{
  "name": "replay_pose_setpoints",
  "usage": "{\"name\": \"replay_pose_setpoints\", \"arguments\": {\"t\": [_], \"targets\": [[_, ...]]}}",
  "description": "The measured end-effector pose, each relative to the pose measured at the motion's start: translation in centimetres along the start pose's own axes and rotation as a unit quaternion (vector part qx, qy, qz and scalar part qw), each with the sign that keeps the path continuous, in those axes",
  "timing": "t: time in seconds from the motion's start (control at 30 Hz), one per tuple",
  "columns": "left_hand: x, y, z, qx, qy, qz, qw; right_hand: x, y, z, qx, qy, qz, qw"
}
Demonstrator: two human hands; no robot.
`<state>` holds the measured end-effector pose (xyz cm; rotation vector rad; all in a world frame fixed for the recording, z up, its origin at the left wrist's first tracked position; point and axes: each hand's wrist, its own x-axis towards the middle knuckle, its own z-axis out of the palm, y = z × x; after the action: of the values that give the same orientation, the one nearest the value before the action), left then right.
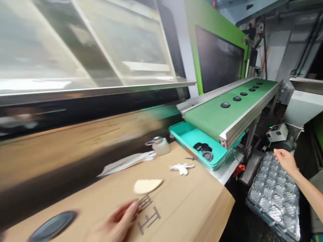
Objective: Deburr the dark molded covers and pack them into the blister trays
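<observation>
My left hand [121,220] hovers over the cardboard surface [181,201], blurred, its fingers drawn together beside printed marks; whether it holds anything is hidden. Over at the right, my right hand [285,159] has its fingertips pinched above the far end of a stack of clear plastic trays [275,198], and anything between them is too small to make out. On the cardboard are a pale half-round piece [147,186], a white glove [182,168] and a dark oval disc [53,226]. Several black round parts [207,155] lie in the teal bin [186,132].
Several black discs [225,105] ride on the green conveyor belt [214,116], whose lower end overhangs the bin. A white bottle [161,146] and a long white cloth or glove [128,163] lie along the cardboard's back edge. Beyond the trays is a small grey box [277,132].
</observation>
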<state>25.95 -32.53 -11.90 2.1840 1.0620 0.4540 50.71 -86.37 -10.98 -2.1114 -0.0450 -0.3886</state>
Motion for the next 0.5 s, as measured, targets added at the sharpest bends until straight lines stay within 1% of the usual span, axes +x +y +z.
{"name": "replay_pose_setpoints", "arguments": {"t": [0.03,0.07,0.1,0.13,0.17,0.2,0.27,0.3,0.37,0.4,0.47,0.5], "targets": [[0.3,-0.9,0.6,-0.041,-0.033,-0.018,0.998,-0.6,-1.8,0.3,0.004,-0.012,-0.024,1.0],[0.6,-1.6,1.1,-0.082,-0.053,-0.023,0.995,-1.5,-4.0,0.8,0.007,-0.024,-0.065,0.998],[0.8,-2.2,1.6,-0.107,-0.052,-0.023,0.993,-2.6,-6.4,1.7,0.002,-0.039,-0.12,0.992],[0.9,-2.7,2.1,-0.122,-0.049,-0.006,0.991,-3.8,-8.8,3.0,-0.006,-0.065,-0.188,0.98],[1.0,-3.2,2.5,-0.14,-0.04,0.005,0.989,-5.2,-11.1,4.7,-0.01,-0.122,-0.253,0.96],[1.0,-3.6,2.9,-0.173,-0.036,0.013,0.984,-6.5,-13.2,6.8,-0.006,-0.194,-0.31,0.931],[1.1,-4.3,3.6,-0.228,-0.026,0.01,0.973,-8.8,-16.5,12.4,0.002,-0.339,-0.376,0.862],[1.1,-4.5,3.8,-0.245,-0.018,0.004,0.969,-9.8,-17.8,15.6,-0.003,-0.376,-0.399,0.836],[1.1,-5.0,4.1,-0.27,0.0,-0.01,0.963,-11.4,-20.0,22.4,-0.018,-0.408,-0.437,0.802],[1.2,-5.2,4.1,-0.281,0.01,-0.017,0.96,-12.1,-21.1,25.7,-0.031,-0.418,-0.447,0.791],[1.2,-5.7,4.0,-0.303,0.03,-0.028,0.952,-13.4,-23.2,31.6,-0.087,-0.419,-0.455,0.781],[1.2,-6.0,3.9,-0.313,0.038,-0.032,0.948,-14.0,-24.2,33.9,-0.115,-0.425,-0.454,0.775]]}}
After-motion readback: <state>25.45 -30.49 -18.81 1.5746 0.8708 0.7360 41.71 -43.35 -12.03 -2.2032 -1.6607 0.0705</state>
